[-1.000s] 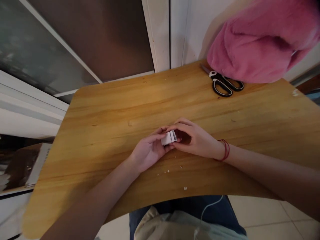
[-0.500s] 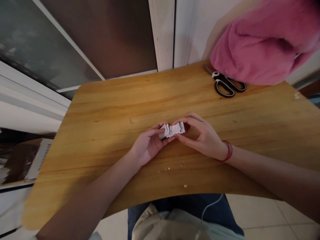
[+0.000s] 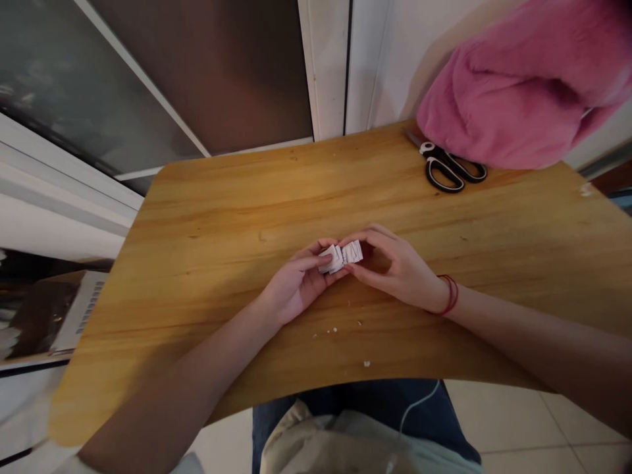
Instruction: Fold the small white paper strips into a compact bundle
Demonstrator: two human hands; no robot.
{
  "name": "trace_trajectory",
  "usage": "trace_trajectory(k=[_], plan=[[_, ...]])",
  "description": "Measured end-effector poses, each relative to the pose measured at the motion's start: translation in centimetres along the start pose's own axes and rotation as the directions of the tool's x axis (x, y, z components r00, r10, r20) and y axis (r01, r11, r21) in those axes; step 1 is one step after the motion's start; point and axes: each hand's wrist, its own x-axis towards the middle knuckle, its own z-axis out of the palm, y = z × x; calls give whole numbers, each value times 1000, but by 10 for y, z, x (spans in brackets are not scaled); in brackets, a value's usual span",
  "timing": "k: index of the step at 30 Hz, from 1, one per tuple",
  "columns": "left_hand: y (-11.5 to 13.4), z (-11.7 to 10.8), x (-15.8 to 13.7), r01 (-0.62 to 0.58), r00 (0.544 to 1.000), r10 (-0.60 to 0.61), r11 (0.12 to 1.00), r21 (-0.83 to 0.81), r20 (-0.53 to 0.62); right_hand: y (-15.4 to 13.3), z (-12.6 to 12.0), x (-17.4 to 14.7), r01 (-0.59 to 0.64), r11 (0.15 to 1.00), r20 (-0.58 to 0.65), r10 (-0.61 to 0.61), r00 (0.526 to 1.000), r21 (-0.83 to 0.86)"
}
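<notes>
Small white pieces of folded paper (image 3: 351,252), with dark marks on them, lie bunched together between my two hands just over the middle of the table. My left hand (image 3: 303,276) holds the left end, its thumb pressed on top and its fingers underneath. From the right, my right hand (image 3: 395,266) grips the paper's edges between thumb and fingertips; a red cord bracelet (image 3: 450,294) circles that wrist. How the pieces are joined, if at all, is too small to tell.
Black-handled scissors (image 3: 447,168) lie at the back right, beside a pink plush cloth (image 3: 508,112). Tiny white scraps (image 3: 367,363) dot the wooden table (image 3: 222,217) near its front edge. A cardboard box (image 3: 74,313) stands left, beyond the table.
The paper pieces have shifted slightly, and my left thumb reaches a little further over them. Both hands stay in nearly the same place.
</notes>
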Motion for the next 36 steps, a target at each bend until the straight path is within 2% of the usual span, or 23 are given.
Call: trace_trajectory(k=[11,17,21,30,36], plan=[[0,0,0,0,999,2,999,35,-36,0,0,-1,-87,996,11,87,996,4],[0,-1,1,-22,999,22,1000,3,-23,-1,-2,-1,-64,997,-38,65,997,31],[1,-4,3,-20,998,19,1000,-18,-53,-2,-3,-2,-64,997,-69,66,995,35],[4,-6,4,-36,997,33,998,-46,-66,-1,-4,-3,-24,999,-188,28,982,27],[4,-7,4,-41,997,38,999,-34,-70,-1,-3,-2,-32,999,-165,36,986,27]])
